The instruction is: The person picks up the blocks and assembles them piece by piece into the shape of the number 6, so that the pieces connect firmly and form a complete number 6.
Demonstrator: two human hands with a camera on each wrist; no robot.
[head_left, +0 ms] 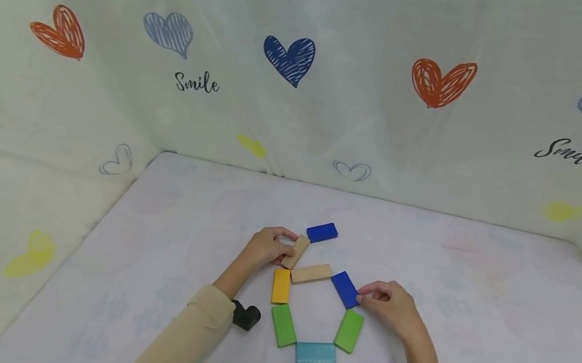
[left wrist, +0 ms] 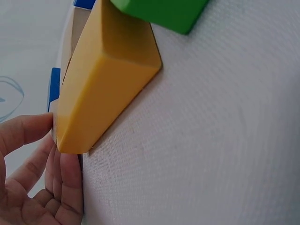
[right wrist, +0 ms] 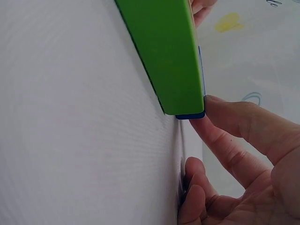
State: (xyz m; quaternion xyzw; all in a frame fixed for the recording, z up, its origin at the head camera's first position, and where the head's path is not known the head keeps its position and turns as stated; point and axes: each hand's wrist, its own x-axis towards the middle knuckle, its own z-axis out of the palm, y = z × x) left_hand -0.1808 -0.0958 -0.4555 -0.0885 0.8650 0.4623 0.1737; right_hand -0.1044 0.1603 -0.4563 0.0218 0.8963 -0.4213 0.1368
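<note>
Several flat rectangular blocks lie end to end in a loop on the white surface. At its upper left my left hand [head_left: 269, 246] holds a plain wooden block [head_left: 300, 247] between thumb and fingers. On the right side, the thumb and forefinger of my right hand [head_left: 390, 306] pinch the outer end of a blue block [head_left: 345, 288]. A second wooden block [head_left: 311, 274] spans between the two sides. Below my left hand stands a yellow block [left wrist: 101, 89], large in the left wrist view. A green block [right wrist: 164, 56] hides most of the blue one in the right wrist view.
Another blue block [head_left: 322, 232] touches the far end of the held wooden block. A second green block [head_left: 284, 325] and a teal block [head_left: 316, 354] form the near side. Behind the table [head_left: 485, 274] hangs a white cloth [head_left: 336, 124] printed with hearts.
</note>
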